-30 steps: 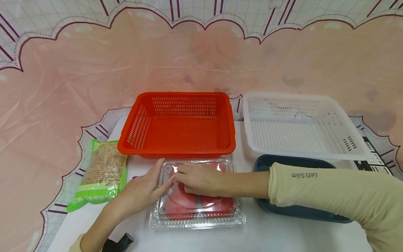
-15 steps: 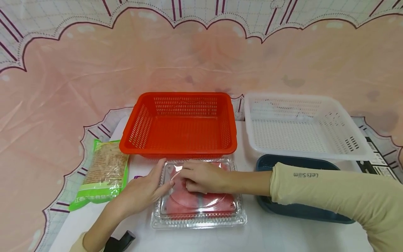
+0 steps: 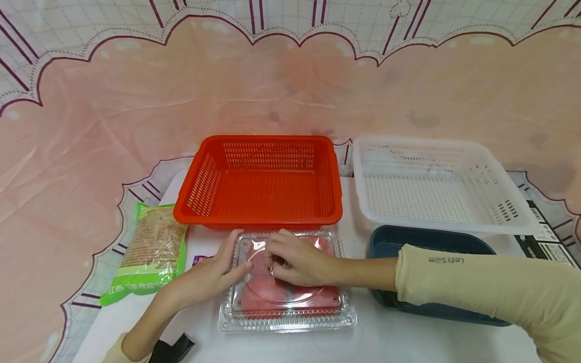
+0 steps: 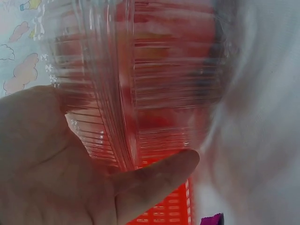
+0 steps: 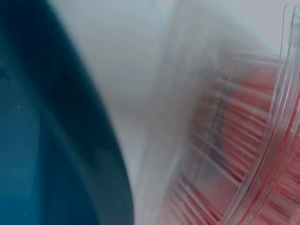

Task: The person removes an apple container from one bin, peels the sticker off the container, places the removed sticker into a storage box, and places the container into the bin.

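Sleeves (image 3: 481, 287): pale yellow, on both my arms. The right one crosses over the blue tub.
Black thing (image 3: 172, 349): by my left wrist. I cannot tell all of it.
Left hand (image 3: 204, 280): spread wide, with straight fingers along the left side of the clear box. My thumb lies over the lid's edge, so I am not gripping.
Right hand (image 3: 297, 262): fingers bent, tips down on the lid. I cannot tell if they pinch it or just press. The right wrist view shows only the blue tub and the box's side.
Clear box (image 3: 290, 322): flat on the white table (image 3: 399, 343), between my hands, just in front of the orange basket. Something red shows through.
Lid (image 3: 299, 297): it looks down over the red stuff. I think the step now is steadying the box and working on its top. The next move calls for a firm left hand, so nothing slides, and soft right fingers, since thin plastic may bend.
Blue tub (image 3: 376, 242): right of the box, apart from it.
Purple thing (image 3: 199, 259): peeks out behind my left hand.
Green bag (image 3: 152, 252): off to the left.
Orange basket (image 3: 258, 220): behind the box.
White basket (image 3: 454, 225): behind the tub.
Pink cloth (image 3: 290, 101): farthest back.
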Tool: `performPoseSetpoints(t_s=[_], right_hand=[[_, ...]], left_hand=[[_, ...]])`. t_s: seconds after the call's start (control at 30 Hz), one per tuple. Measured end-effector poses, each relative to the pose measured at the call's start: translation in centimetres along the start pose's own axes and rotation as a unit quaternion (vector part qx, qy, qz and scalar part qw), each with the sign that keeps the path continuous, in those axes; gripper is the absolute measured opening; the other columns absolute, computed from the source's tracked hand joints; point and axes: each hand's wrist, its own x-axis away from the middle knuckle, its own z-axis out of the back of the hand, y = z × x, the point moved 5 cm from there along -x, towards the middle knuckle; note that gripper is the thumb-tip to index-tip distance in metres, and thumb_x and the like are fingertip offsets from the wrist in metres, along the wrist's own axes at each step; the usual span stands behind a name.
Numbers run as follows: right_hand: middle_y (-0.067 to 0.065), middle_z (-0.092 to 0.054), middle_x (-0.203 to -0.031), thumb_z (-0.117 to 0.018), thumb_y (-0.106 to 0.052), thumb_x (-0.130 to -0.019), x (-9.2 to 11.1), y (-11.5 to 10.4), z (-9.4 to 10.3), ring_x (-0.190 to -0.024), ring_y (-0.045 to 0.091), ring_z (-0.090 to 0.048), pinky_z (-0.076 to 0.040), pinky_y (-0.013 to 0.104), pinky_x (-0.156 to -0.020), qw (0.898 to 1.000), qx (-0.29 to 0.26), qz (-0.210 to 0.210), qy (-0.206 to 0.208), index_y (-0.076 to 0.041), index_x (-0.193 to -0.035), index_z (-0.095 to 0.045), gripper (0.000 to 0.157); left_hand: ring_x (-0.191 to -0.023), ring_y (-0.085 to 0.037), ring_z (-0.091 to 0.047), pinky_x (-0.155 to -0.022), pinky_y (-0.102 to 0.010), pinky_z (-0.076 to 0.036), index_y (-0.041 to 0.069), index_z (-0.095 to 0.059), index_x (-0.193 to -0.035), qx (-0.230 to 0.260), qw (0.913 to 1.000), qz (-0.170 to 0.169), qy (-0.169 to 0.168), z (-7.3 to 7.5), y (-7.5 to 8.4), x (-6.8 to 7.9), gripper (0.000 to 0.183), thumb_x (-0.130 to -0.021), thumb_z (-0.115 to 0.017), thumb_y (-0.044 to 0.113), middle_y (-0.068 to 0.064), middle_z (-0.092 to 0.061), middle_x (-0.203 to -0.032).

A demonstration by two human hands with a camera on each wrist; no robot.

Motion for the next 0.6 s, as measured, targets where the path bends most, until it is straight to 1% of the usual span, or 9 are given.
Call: performPoseSetpoints(t_s=[0.1, 0.17, 0.27, 0.37, 0.4, 0.53, 0.6], right_hand=[[-0.002, -0.058, -0.088, -0.055, 0.000, -0.080, 0.11, -0.04, -0.07, -0.087, 0.012, -0.050, -0.044, 0.019, -0.080, 1.000, -0.008, 0.003, -0.001, -0.014, -0.082, -0.057, 0.014], [-0.002, -0.058, -0.087, -0.055, 0.000, -0.082, 0.06, -0.06, -0.12, -0.087, 0.012, -0.051, -0.045, 0.021, -0.082, 1.000, -0.013, 0.002, -0.010, -0.013, -0.083, -0.057, 0.013], [-0.003, -0.059, -0.085, -0.055, -0.002, -0.086, 0.01, -0.11, -0.15, -0.087, 0.012, -0.052, -0.045, 0.024, -0.086, 1.000, -0.009, 0.003, -0.025, -0.014, -0.087, -0.057, 0.012], [-0.005, -0.059, -0.086, -0.055, -0.005, -0.090, 0.08, -0.10, -0.10, -0.089, 0.011, -0.052, -0.045, 0.025, -0.087, 0.999, -0.008, 0.004, -0.033, -0.015, -0.088, -0.057, 0.010], [-0.005, -0.059, -0.086, -0.055, -0.005, -0.091, 0.10, -0.10, -0.08, -0.088, 0.011, -0.052, -0.045, 0.025, -0.087, 0.999, -0.014, 0.007, -0.034, -0.015, -0.088, -0.057, 0.010], [-0.003, -0.058, -0.085, -0.054, -0.005, -0.093, 0.22, -0.03, -0.02, -0.084, 0.009, -0.050, -0.045, 0.022, -0.085, 0.998, -0.048, 0.012, -0.042, -0.013, -0.089, -0.056, 0.009], [-0.002, -0.059, -0.087, -0.053, -0.006, -0.094, 0.28, 0.10, 0.08, -0.083, 0.008, -0.051, -0.046, 0.019, -0.083, 0.996, -0.070, 0.003, -0.055, -0.011, -0.094, -0.057, 0.007]], left_hand=[[-0.139, -0.040, -0.038, -0.105, -0.059, -0.042, 0.018, 0.005, -0.156, 0.000, 1.0000, -0.001, -0.002, -0.09, -0.03, 0.00, 0.089, -0.095, -0.042, 0.063, -0.012, -0.009, -0.163], [-0.142, -0.040, -0.033, -0.107, -0.061, -0.039, 0.018, 0.006, -0.156, 0.017, 0.9998, -0.005, 0.001, -0.16, -0.15, -0.03, 0.089, -0.095, -0.043, 0.061, -0.012, -0.006, -0.164], [-0.148, -0.039, -0.019, -0.112, -0.064, -0.028, 0.019, 0.004, -0.155, 0.080, 0.9962, -0.029, 0.012, -0.44, -0.29, -0.20, 0.084, -0.098, -0.047, 0.053, -0.013, -0.002, -0.163], [-0.150, -0.040, -0.006, -0.113, -0.069, -0.018, 0.020, 0.002, -0.155, 0.144, 0.9872, -0.062, 0.027, -0.79, -0.40, -0.44, 0.080, -0.099, -0.050, 0.043, -0.015, 0.000, -0.163], [-0.150, -0.040, -0.004, -0.113, -0.070, -0.016, 0.020, 0.001, -0.155, 0.154, 0.9849, -0.071, 0.034, -0.87, -0.43, -0.50, 0.079, -0.099, -0.051, 0.041, -0.016, 0.000, -0.163], [-0.149, -0.043, -0.003, -0.111, -0.073, -0.015, 0.018, -0.003, -0.155, 0.164, 0.9815, -0.086, 0.051, -0.99, -0.47, -0.74, 0.078, -0.098, -0.053, 0.037, -0.017, -0.002, -0.162], [-0.149, -0.043, -0.005, -0.111, -0.073, -0.017, 0.018, -0.005, -0.155, 0.161, 0.9817, -0.087, 0.052, -1.01, -0.47, -0.86, 0.077, -0.098, -0.053, 0.037, -0.017, -0.003, -0.162]])
